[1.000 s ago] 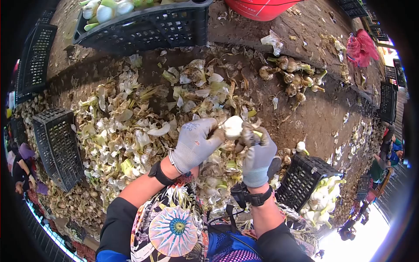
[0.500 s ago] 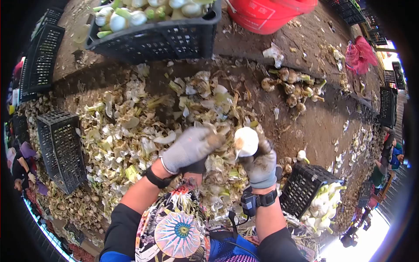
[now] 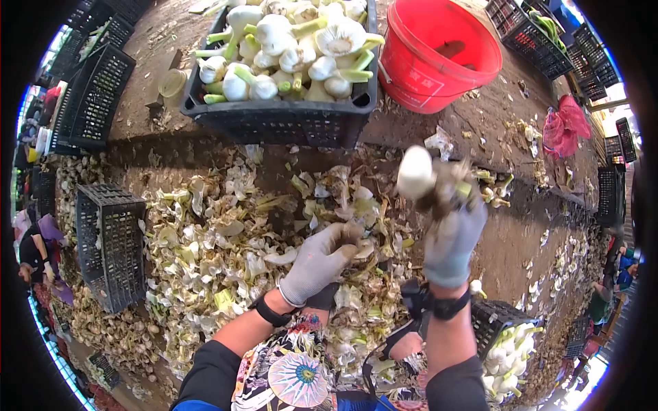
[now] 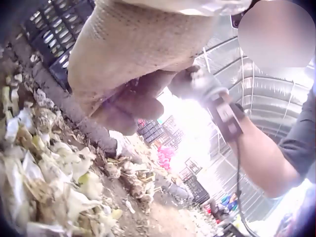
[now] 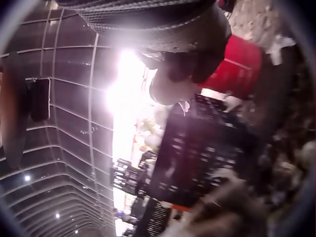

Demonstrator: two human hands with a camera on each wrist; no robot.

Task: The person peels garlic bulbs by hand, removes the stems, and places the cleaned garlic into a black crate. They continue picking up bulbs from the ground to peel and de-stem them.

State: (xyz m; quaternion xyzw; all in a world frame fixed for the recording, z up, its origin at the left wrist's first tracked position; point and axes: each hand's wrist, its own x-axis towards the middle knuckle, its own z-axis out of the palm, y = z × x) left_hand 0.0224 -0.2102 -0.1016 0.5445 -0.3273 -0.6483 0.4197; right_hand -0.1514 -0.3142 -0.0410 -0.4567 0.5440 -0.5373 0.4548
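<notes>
In the head view my gloved right hand (image 3: pixel 454 240) grips a peeled white garlic bulb (image 3: pixel 415 173), blurred by motion and raised in front of the black crate. The right wrist view shows the bulb (image 5: pixel 170 90) below the dark glove, against that crate. My gloved left hand (image 3: pixel 321 264) hovers over the heap of garlic skins (image 3: pixel 219 226), its fingers loosely bent with nothing visible between them. Trimmed garlic bulbs with short green stems (image 3: pixel 274 34) fill the black crate (image 3: pixel 274 127) at the top.
A red bucket (image 3: pixel 425 82) stands right of the full crate. Unpeeled garlic (image 3: pixel 497 185) lies behind my right hand. A tipped crate (image 3: pixel 490 322) spills white bulbs (image 3: pixel 510 359) at lower right. Another black crate (image 3: pixel 110 246) stands at left, and a pink net bag (image 3: pixel 566 127) lies far right.
My right hand has carried the garlic bulb away from the left hand, forward toward the full crate. The left hand has drawn apart from the bulb. The head view has tilted up, showing more crate and bucket.
</notes>
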